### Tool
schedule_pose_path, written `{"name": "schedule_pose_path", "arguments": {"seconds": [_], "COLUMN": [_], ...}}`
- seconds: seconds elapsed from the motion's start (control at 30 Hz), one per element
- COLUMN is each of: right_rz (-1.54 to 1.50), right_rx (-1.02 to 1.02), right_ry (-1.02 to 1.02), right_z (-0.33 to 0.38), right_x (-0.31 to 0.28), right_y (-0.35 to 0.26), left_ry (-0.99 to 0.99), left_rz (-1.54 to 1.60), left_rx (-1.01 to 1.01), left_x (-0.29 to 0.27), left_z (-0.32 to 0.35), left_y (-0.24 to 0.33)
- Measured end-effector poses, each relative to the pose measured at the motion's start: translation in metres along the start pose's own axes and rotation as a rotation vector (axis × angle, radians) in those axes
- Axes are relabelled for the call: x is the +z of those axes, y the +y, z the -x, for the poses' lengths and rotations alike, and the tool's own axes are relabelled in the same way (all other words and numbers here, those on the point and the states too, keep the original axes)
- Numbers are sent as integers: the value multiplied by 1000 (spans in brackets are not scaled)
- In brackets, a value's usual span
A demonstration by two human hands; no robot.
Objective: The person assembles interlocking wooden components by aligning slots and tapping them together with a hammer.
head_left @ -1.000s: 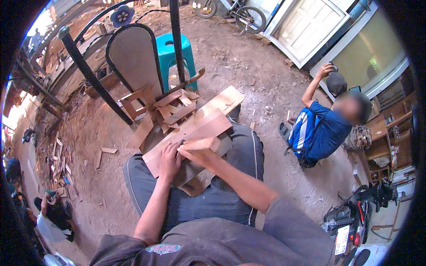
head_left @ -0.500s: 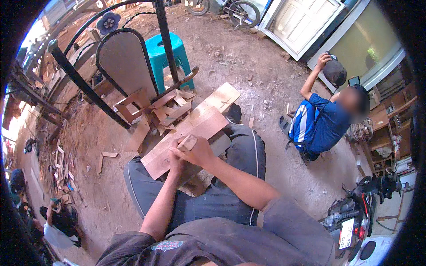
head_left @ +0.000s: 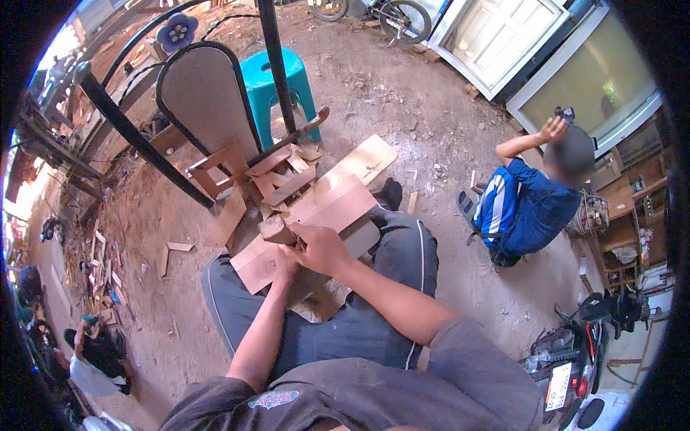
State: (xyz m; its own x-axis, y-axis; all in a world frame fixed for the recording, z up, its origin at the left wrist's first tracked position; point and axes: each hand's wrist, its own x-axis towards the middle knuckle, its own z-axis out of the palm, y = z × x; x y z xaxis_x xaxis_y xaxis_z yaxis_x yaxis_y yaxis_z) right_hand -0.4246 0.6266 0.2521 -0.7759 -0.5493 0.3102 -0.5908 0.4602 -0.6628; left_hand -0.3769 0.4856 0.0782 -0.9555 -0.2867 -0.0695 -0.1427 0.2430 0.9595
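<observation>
My right hand (head_left: 320,248) is wrapped round a small wooden block (head_left: 276,230), held above a flat reddish-brown board (head_left: 336,204). The board lies slantwise across my lap, its far right end cut at an angle. My left hand (head_left: 285,263) is at the near edge of this board, right beside the right hand. Its fingers are mostly hidden behind the right hand, so their grip does not show. Beyond the board lies a paler plank (head_left: 368,159). Cut wooden pieces (head_left: 291,188) are heaped by its far left side.
A metal-framed chair (head_left: 208,97) with a padded back stands ahead, a teal stool (head_left: 284,82) behind it. At right a person in blue (head_left: 543,194) squats with an arm raised. A motorcycle (head_left: 575,352) stands at lower right. Wood scraps (head_left: 104,269) litter the ground at left.
The block in my right hand has shifted left and turned, and the hand has moved slightly with it. At right the person's raised hand has come lower and the head has turned.
</observation>
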Motion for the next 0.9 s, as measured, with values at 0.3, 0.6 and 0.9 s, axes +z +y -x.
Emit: {"name": "schedule_pose_path", "arguments": {"seconds": [0.3, 0.6, 0.9], "right_rz": [-221, -70, -133], "right_rx": [-114, -90, -199], "right_ry": [85, 148, 200], "right_z": [0, 3, -6], "right_x": [-10, 13, -15], "right_y": [-12, 7, -23], "left_ry": [51, 12, -119], "left_rz": [168, -9, 175], "left_rx": [-16, 228, 184], "left_x": [6, 7, -9], "left_z": [4, -5, -14], "left_y": [-15, -38, -18]}}
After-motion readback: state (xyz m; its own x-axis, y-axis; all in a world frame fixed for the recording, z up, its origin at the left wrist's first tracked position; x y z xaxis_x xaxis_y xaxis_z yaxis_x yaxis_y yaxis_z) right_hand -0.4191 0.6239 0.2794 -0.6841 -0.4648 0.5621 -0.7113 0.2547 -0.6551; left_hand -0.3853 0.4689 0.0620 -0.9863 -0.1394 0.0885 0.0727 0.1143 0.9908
